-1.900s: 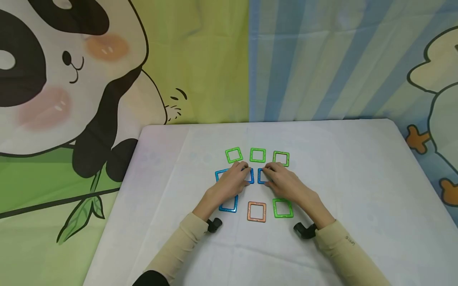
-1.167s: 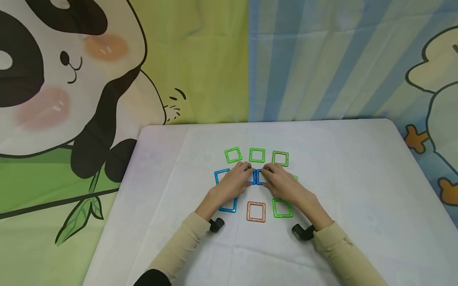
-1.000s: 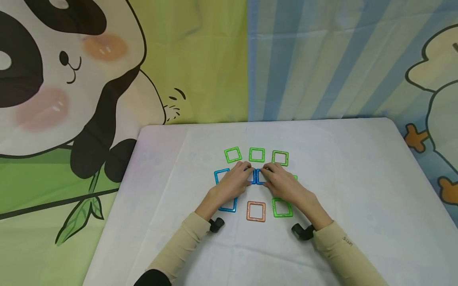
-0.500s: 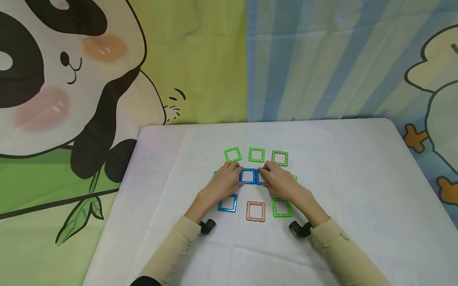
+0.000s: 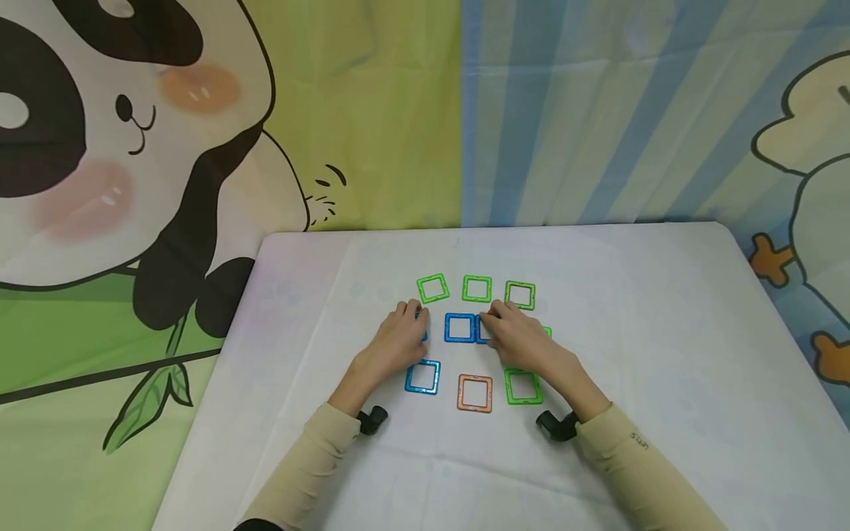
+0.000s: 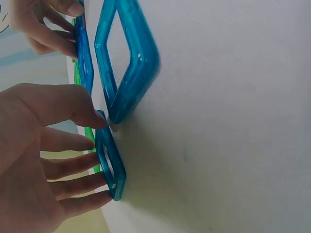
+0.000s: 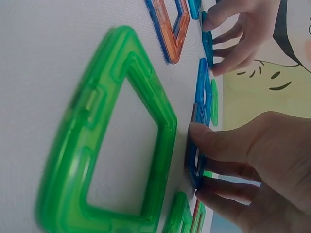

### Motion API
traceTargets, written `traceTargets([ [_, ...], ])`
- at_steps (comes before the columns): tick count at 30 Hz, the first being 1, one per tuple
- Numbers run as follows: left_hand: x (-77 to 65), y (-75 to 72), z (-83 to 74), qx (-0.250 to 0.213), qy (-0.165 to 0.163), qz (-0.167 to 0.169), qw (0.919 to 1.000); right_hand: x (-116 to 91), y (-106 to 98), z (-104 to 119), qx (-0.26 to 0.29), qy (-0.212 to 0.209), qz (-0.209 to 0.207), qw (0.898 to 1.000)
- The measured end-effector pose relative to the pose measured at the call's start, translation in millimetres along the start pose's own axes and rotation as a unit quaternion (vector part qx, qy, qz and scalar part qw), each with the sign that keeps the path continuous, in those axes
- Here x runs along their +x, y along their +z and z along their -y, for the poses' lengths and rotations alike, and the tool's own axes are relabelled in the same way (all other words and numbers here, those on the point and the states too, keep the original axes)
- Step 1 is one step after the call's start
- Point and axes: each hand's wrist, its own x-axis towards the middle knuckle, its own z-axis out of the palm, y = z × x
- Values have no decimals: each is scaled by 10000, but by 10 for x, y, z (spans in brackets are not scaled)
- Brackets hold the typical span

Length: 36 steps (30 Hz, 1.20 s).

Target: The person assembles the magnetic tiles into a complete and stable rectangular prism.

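My left hand (image 5: 392, 341) pinches a blue square magnetic tile (image 6: 116, 162) at the left of the middle row. In the left wrist view the thumb is on one edge and the fingertips on the opposite edge. My right hand (image 5: 521, 335) holds another blue tile (image 7: 191, 162) between thumb and fingers, covering most of it in the head view. That tile's left side meets a second blue tile (image 5: 460, 340), which lies flat between my hands. The near row has a blue-teal tile (image 5: 422, 391), an orange tile (image 5: 474, 409) and a green tile (image 5: 525, 401).
Beyond my hands lie three green tiles, left (image 5: 435, 299), middle (image 5: 477, 299) and right (image 5: 521, 283). Part of another green tile (image 5: 548, 331) shows behind my right hand. A white cloth covers the table (image 5: 637, 310), and a printed curtain (image 5: 398, 110) hangs at its far edge.
The two middle blue tiles have come together side by side. My left hand has let go of its one, moved left and taken hold of the leftmost blue tile. The right hand stays on its tile.
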Motion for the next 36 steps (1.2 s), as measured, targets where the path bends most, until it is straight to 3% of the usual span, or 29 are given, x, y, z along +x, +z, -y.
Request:
traceTargets([
  [10, 3, -1, 12, 4, -46, 1, 10000, 0, -22, 20, -54, 2, 29, 10000],
  [19, 5, -4, 12, -291, -103, -191, 9993, 7, -20, 14, -57, 13, 46, 10000],
  [36, -11, -74, -48, -1013, -171, -221, 9945, 4, -7, 15, -47, 24, -1, 10000],
])
